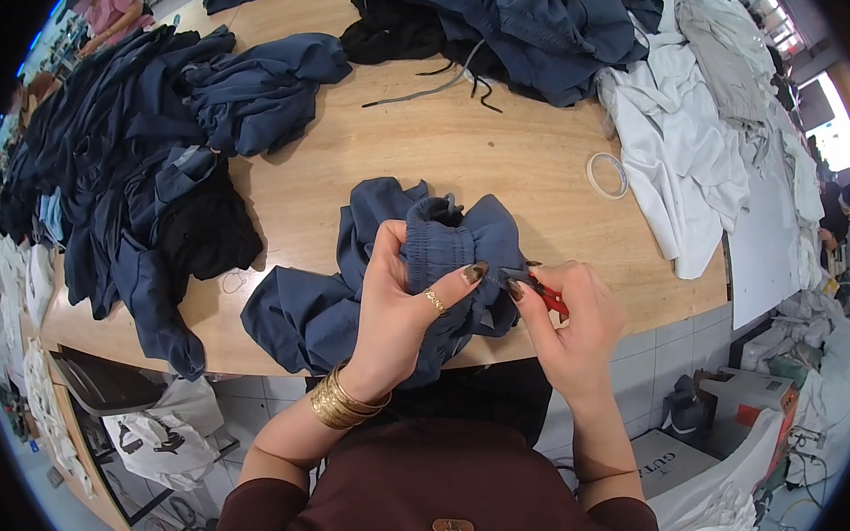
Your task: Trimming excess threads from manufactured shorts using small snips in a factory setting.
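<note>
A navy garment with a gathered elastic waistband [441,253] lies bunched at the table's near edge. My left hand [400,301] grips this waistband, its thumb on top and its fingers hidden behind the cloth. Close by on the right, my right hand [576,313] is closed around a small red-handled tool [551,299], which looks like thread snips. Its tip is by the fabric, partly hidden by my fingers. A grey drawstring end [453,205] shows at the top of the waistband.
A heap of navy garments [112,158] covers the table's left side. More navy clothes [537,25] lie at the back, with loose cords [434,88] before them. White fabric [675,143] and a tape roll [606,176] are at right. Boxes [676,466] stand on the floor.
</note>
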A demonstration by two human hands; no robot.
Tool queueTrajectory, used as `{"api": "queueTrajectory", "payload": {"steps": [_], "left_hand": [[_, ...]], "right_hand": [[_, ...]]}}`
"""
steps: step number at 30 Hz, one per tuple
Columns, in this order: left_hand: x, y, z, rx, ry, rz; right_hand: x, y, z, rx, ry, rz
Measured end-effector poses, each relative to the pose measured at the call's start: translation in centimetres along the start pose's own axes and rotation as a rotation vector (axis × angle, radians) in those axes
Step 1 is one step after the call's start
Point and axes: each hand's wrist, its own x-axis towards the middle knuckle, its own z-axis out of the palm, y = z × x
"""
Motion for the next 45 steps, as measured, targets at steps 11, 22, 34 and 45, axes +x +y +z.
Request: {"api": "queueTrajectory", "payload": {"steps": [11,22,34,45], "left_hand": [[-0.1,0.1,-0.3,-0.021,-0.031,-0.030],[-0.1,1.0,-0.4,-0.029,-0.049,-0.123],[0.1,1.4,-0.4,-0.094,-0.074,-0.199],[0.2,1.4,-0.5,-0.065,-0.101,-0.217]], "right_hand": [[0.5,-0.4,0.5,0.131,-0.021,-0.072],[1.0,0.5,-0.3,0.398,-0.053,0.271],[1.0,0.6,-0.4,0.132,-0.058,0.104],[1.4,0.3,-1.2,0.080,-0.143,0.025]]}}
